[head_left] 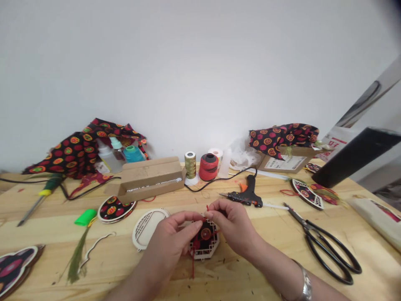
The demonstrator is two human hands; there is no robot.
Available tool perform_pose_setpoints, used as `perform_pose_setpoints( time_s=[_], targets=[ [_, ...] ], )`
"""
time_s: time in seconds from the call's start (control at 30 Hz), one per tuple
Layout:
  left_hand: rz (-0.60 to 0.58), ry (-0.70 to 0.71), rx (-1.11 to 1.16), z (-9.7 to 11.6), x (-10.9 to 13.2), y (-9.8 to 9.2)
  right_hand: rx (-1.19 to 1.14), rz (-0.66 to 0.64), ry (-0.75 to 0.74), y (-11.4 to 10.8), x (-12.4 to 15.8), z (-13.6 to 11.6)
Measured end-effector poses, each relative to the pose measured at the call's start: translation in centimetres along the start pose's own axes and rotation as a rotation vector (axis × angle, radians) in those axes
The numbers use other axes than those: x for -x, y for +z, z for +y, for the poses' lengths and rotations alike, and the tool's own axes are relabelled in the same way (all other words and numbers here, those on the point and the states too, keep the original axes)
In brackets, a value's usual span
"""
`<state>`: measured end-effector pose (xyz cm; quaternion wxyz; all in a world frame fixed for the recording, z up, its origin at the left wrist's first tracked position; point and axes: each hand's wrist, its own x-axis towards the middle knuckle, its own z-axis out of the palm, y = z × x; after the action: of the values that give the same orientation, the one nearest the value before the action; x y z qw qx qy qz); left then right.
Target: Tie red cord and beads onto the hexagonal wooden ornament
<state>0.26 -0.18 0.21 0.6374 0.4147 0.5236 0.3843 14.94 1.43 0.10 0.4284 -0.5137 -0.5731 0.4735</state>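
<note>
An octagonal ornament with a pale lattice wooden frame and dark patterned fabric lies on the table before me. My right hand pinches a red cord just above the ornament's top edge. Thumb and forefinger of my left hand close at the same top edge, where the red cord passes; the exact grip is partly hidden. More red cord hangs below the frame. Beside my left hand lies a round pale wooden lattice piece, partly covered by that hand.
Black scissors lie to the right, near a glue gun. Behind stand thread spools, a long open cardboard box and bottles. On the left are a green tassel, a screwdriver and a round fabric ornament.
</note>
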Motion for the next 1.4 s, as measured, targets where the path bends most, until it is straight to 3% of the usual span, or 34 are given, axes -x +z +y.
perform_pose_setpoints(
  time_s=[0.17, 0.3, 0.4, 0.5, 0.7, 0.8, 0.87, 0.97, 1.03, 1.1, 1.17, 1.27, 1.33, 1.4],
  targets=[
    [0.107, 0.102, -0.183, 0.5, 0.2, -0.3, 0.241, 0.063, -0.152, -0.4, 0.1, 0.4],
    [-0.020, 0.077, -0.165, 0.7, 0.3, -0.3, 0.247, 0.077, -0.153, -0.3, 0.2, 0.3],
    [-0.126, 0.027, -0.085, 0.4, 0.4, 0.0, 0.102, 0.063, -0.068, -0.3, 0.1, 0.0],
    [-0.148, -0.004, -0.099, 0.1, 0.4, 0.4, -0.053, 0.025, 0.023, -0.3, -0.1, -0.5],
    [-0.102, 0.207, -0.331, -0.3, 0.3, 0.6, -0.468, -0.130, 0.201, -0.1, 0.1, -1.0],
    [-0.093, 0.285, -0.446, -0.3, 0.4, 0.6, -0.588, -0.192, 0.219, -0.2, 0.2, -0.7],
    [-0.036, 0.427, -0.566, -0.2, 0.7, 0.4, -0.596, -0.183, 0.204, -0.4, 0.1, -0.5],
    [0.149, 0.695, -0.661, 0.3, 1.4, -0.1, -0.563, -0.157, 0.183, -0.9, -0.2, -0.4],
    [0.270, 0.819, -0.610, 0.7, 1.8, -0.2, -0.533, -0.146, 0.181, -1.0, -0.3, -0.5],
    [0.335, 0.844, -0.481, 0.8, 1.9, -0.1, -0.497, -0.136, 0.191, -0.9, -0.3, -0.8],
    [0.314, 0.753, -0.297, 0.7, 1.8, 0.0, -0.457, -0.130, 0.200, -0.7, -0.1, -1.0],
    [0.106, 0.429, -0.054, 0.2, 1.4, 0.3, -0.397, -0.142, 0.176, -0.4, 0.2, -1.2],
    [-0.044, 0.240, 0.017, -0.1, 1.3, 0.3, -0.354, -0.149, 0.145, -0.2, 0.3, -1.1],
    [-0.103, 0.166, 0.015, -0.1, 1.3, 0.3, -0.314, -0.153, 0.125, -0.1, 0.3, -1.0]
  ],
)
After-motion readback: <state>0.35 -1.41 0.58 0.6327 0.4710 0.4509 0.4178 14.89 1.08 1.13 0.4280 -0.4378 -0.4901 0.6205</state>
